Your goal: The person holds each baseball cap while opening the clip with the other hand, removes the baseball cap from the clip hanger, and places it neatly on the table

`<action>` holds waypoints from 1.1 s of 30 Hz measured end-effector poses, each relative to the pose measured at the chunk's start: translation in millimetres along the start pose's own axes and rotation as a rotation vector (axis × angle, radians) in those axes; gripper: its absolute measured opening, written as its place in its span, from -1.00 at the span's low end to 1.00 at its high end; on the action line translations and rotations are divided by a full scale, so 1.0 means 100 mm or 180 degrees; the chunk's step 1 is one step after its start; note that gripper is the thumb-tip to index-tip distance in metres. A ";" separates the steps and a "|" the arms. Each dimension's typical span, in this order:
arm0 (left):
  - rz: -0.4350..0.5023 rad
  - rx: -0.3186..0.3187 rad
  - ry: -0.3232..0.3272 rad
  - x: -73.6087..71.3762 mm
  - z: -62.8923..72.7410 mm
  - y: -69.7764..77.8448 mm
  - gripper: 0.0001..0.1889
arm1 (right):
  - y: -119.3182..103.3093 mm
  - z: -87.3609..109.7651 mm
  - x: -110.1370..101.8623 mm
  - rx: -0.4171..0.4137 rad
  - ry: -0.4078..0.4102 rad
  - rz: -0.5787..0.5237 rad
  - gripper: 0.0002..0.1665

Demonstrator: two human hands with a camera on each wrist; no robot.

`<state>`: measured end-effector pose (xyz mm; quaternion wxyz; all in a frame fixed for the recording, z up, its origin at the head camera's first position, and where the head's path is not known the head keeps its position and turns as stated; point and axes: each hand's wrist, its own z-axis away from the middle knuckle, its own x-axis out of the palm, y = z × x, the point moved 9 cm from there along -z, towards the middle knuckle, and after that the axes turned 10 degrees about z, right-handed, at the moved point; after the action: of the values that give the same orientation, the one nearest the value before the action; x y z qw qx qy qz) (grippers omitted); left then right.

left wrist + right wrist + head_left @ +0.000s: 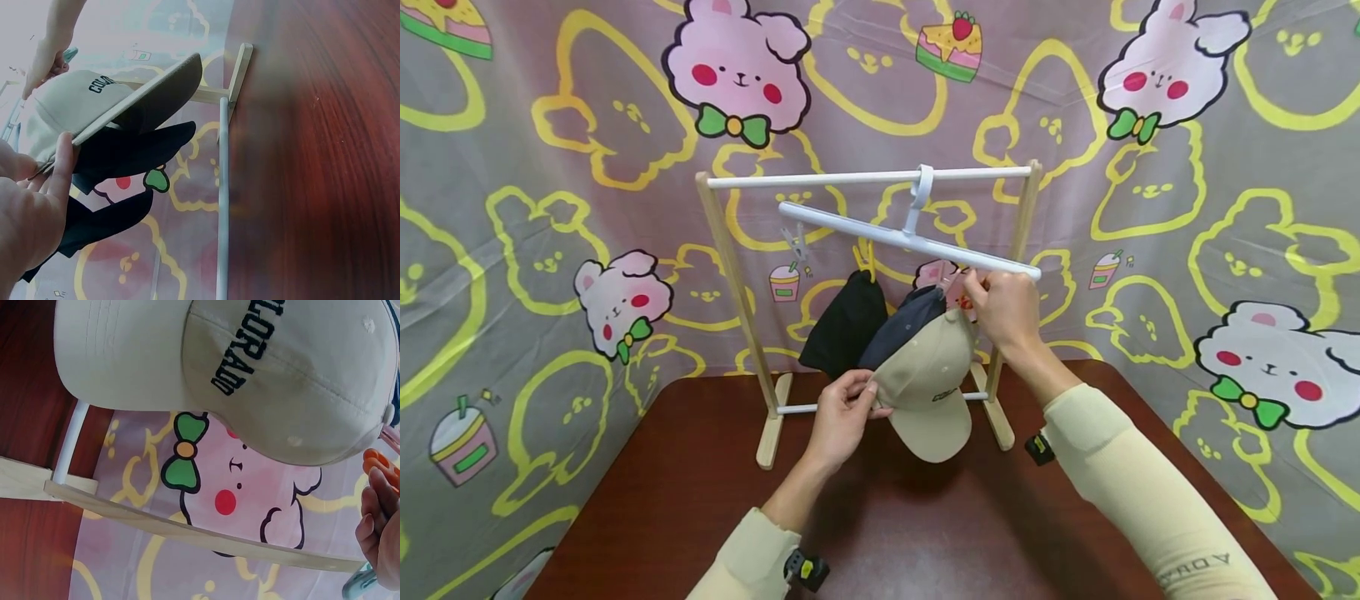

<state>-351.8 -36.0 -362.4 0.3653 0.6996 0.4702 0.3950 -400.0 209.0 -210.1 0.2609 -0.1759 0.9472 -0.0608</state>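
Observation:
A beige baseball cap (928, 367) with dark lettering hangs brim down below the tilted white hanger (857, 227). My left hand (844, 412) pinches its left edge, thumb on one side and fingers on the other. By the hanger's lower right end, my right hand (1009, 310) grips an orange clip (380, 464) close to the top of the cap's crown. Behind the beige cap hang a navy cap (904, 327), partly covered, and a black cap (847, 321) under a yellow clip (865, 257).
The hanger's hook goes over the top bar (820, 179) of a wooden-legged rack standing on a brown table (700, 467). A clear clip (794, 242) dangles at the hanger's left. A teal clip (359, 585) shows beside my right hand. A patterned cloth (880, 108) hangs behind.

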 end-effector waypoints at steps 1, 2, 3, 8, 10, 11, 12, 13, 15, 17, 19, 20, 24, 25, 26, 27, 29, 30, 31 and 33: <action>0.0002 -0.0010 0.0010 -0.01 0.01 0.01 -0.79 | 0.01 0.00 -0.01 0.0017 0.0026 -0.0007 -0.33; 0.0001 -0.0018 0.0015 -0.02 0.01 0.01 -0.79 | 0.03 0.00 -0.02 0.0034 0.0051 -0.0023 -0.33; 0.0003 -0.0026 0.0019 -0.02 0.02 0.01 -0.80 | 0.05 0.01 -0.02 0.0056 0.0083 -0.0018 -0.33; 0.0066 -0.0056 0.0019 -0.06 0.05 0.01 -0.79 | 0.10 0.03 -0.07 0.0116 0.0261 0.0003 -0.33; 0.0102 -0.0074 0.0030 -0.08 0.06 0.00 -0.79 | 0.12 0.04 -0.08 0.0119 0.0320 -0.0003 -0.35; 0.0113 -0.0083 0.0033 -0.09 0.06 0.00 -0.79 | 0.12 0.04 -0.09 0.0120 0.0344 -0.0009 -0.36; 0.0129 -0.0095 0.0035 -0.10 0.07 -0.01 -0.79 | 0.13 0.05 -0.10 0.0123 0.0370 -0.0019 -0.37; 0.0134 -0.0109 0.0034 -0.10 0.07 -0.01 -0.79 | 0.13 0.05 -0.11 0.0124 0.0387 -0.0035 -0.38; 0.0139 -0.0130 0.0020 -0.11 0.09 -0.02 -0.78 | 0.14 0.06 -0.12 0.0130 0.0399 -0.0072 -0.40; 0.0137 -0.0138 -0.0006 -0.12 0.10 -0.02 -0.78 | 0.16 0.07 -0.13 0.0171 0.0390 -0.0092 -0.41; 0.0139 -0.0151 -0.0022 -0.13 0.11 -0.02 -0.77 | 0.19 0.08 -0.14 0.0213 0.0363 -0.0112 -0.42; 0.0138 -0.0158 -0.0024 -0.14 0.12 -0.01 -0.77 | 0.20 0.08 -0.15 0.0226 0.0350 -0.0110 -0.43; 0.0141 -0.0179 -0.0046 -0.16 0.14 -0.01 -0.77 | 0.24 0.06 -0.20 0.0272 0.0330 -0.0126 -0.46; 0.0142 -0.0178 -0.0043 -0.17 0.14 0.00 -0.78 | 0.26 0.06 -0.22 0.0278 0.0328 -0.0121 -0.47; 0.0146 -0.0178 -0.0040 -0.18 0.15 0.00 -0.78 | 0.27 0.05 -0.23 0.0280 0.0323 -0.0113 -0.47; 0.0144 -0.0181 -0.0035 -0.20 0.16 0.00 -0.78 | 0.28 0.05 -0.24 0.0291 0.0315 -0.0106 -0.47; 0.0147 -0.0191 -0.0013 -0.22 0.18 0.00 -0.78 | 0.30 0.04 -0.25 0.0296 0.0292 -0.0083 -0.46; 0.0154 -0.0199 -0.0007 -0.24 0.19 0.00 -0.78 | 0.30 0.04 -0.25 0.0296 0.0271 -0.0094 -0.46; 0.0159 -0.0203 -0.0003 -0.25 0.19 0.00 -0.78 | 0.31 0.04 -0.25 0.0294 0.0248 -0.0097 -0.45; 0.0168 -0.0212 -0.0005 -0.27 0.21 0.00 -0.78 | 0.31 0.04 -0.25 0.0290 0.0211 -0.0114 -0.44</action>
<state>-339.5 -65.0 -376.7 0.3782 0.6995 0.4379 0.4194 -387.1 247.5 -208.0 0.2361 -0.1787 0.9483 -0.1144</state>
